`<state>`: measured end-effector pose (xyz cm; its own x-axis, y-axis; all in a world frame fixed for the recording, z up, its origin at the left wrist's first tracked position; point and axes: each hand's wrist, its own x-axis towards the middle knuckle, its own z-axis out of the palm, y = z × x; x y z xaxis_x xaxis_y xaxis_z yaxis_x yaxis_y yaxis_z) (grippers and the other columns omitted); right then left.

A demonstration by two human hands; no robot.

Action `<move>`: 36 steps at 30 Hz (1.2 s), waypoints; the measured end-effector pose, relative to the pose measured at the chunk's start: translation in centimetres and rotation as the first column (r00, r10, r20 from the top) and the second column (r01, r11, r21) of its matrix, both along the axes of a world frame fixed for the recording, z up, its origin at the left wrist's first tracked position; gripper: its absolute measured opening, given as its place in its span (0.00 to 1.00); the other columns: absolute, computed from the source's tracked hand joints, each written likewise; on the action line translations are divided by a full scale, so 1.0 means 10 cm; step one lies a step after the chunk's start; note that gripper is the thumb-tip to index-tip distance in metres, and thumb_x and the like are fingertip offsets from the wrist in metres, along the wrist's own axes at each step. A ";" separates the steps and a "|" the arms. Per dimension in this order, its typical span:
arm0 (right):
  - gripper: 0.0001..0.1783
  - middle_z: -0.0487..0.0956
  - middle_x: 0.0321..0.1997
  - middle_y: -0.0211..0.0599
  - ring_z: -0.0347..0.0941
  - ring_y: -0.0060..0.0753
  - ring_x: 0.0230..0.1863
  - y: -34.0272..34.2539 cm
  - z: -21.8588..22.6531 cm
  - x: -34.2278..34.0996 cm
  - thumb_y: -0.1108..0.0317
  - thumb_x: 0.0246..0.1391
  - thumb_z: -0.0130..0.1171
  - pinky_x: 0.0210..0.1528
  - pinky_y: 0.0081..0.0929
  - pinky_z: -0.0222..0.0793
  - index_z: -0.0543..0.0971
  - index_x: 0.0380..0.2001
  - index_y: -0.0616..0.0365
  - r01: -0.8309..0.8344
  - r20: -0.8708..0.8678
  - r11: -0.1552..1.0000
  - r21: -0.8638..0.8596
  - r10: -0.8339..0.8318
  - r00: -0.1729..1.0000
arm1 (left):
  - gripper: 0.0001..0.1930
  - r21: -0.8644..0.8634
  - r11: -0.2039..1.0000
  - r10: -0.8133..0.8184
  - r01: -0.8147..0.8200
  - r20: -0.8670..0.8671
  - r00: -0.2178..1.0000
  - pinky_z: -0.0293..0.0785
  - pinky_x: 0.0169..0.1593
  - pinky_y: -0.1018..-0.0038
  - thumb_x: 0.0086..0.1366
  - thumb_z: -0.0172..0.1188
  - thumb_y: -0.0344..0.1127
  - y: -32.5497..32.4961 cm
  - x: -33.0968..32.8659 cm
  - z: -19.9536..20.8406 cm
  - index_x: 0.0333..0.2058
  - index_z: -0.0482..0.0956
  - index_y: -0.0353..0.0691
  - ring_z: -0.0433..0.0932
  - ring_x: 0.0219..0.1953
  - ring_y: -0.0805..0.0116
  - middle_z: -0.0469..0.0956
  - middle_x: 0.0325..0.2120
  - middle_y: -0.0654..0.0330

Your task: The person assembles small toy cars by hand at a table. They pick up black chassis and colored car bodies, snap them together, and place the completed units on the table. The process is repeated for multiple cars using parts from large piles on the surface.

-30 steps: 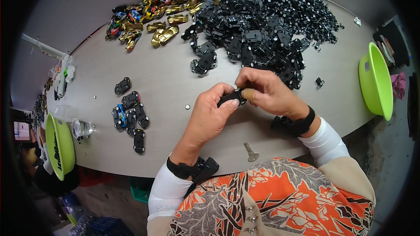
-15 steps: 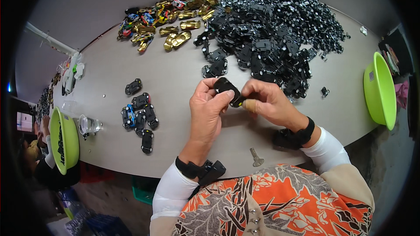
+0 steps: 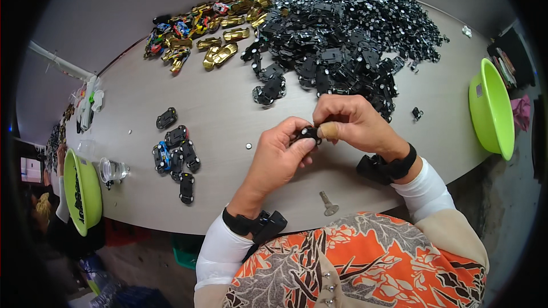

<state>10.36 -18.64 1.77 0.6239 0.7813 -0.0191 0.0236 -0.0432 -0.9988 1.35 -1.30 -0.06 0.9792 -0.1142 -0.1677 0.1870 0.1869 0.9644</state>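
Observation:
My left hand (image 3: 278, 151) is closed around a small black toy car (image 3: 309, 133), mostly hidden by the fingers, with a pale wheel showing. Pinched against the same car's end are the fingers of my right hand (image 3: 357, 126), which has a tan wrap on its thumb. Whether a smaller part sits in that pinch is hidden. Left of my left hand lies a tiny white round piece (image 3: 248, 146). Farther left, several toy cars (image 3: 177, 159) rest in a cluster, mostly underside up, one with a blue body. A metal key-shaped tool (image 3: 328, 203) lies near the table's front edge.
Beyond my hands spreads a big heap of black car bases and wheel parts (image 3: 337, 40). Gold and coloured car bodies (image 3: 220, 54) are piled at the back left. Green basins stand left (image 3: 94, 194) and right (image 3: 485, 114). A clear cup (image 3: 113, 169) is beside the left one.
The toy car has been turned and now sits deeper in my left fingers. Both hands have drawn closer together around it. The tiny white piece now shows beside my left hand.

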 end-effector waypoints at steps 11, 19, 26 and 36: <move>0.07 0.73 0.27 0.45 0.72 0.46 0.28 0.21 -0.13 -0.21 0.82 0.41 0.57 0.29 0.31 0.66 0.71 0.26 0.64 0.007 0.436 0.993 -0.115 0.045 0.899 | 0.06 0.550 0.828 0.021 -0.108 0.163 0.986 0.67 0.20 0.81 0.57 0.56 0.25 0.02 -0.24 -0.05 0.34 0.74 0.31 0.71 0.17 0.79 0.73 0.18 0.63; 0.06 0.73 0.27 0.39 0.69 0.34 0.26 0.30 -0.17 -0.20 0.75 0.46 0.59 0.28 0.24 0.64 0.73 0.29 0.64 -0.068 0.473 0.996 -0.059 0.088 0.877 | 0.09 0.741 0.572 0.069 -0.353 0.385 0.920 0.71 0.34 0.73 0.52 0.57 0.25 0.66 -0.30 0.19 0.34 0.77 0.33 0.76 0.28 0.66 0.75 0.23 0.57; 0.06 0.73 0.25 0.41 0.70 0.34 0.22 0.23 -0.06 -0.07 0.76 0.45 0.59 0.27 0.26 0.66 0.73 0.27 0.65 0.034 0.477 0.994 -0.107 0.022 0.879 | 0.10 0.972 -0.185 0.178 -0.146 0.179 0.968 0.70 0.44 0.60 0.49 0.64 0.32 1.54 0.07 0.30 0.29 0.79 0.32 0.73 0.40 0.48 0.76 0.32 0.47; 0.05 0.73 0.24 0.41 0.71 0.35 0.23 0.20 -0.09 -0.05 0.76 0.46 0.59 0.26 0.27 0.67 0.73 0.27 0.65 0.025 0.484 0.996 -0.082 0.017 0.875 | 0.14 0.879 -0.058 0.165 -0.473 0.476 0.864 0.71 0.46 0.60 0.48 0.65 0.35 1.36 1.40 -0.22 0.33 0.79 0.33 0.75 0.39 0.47 0.77 0.32 0.45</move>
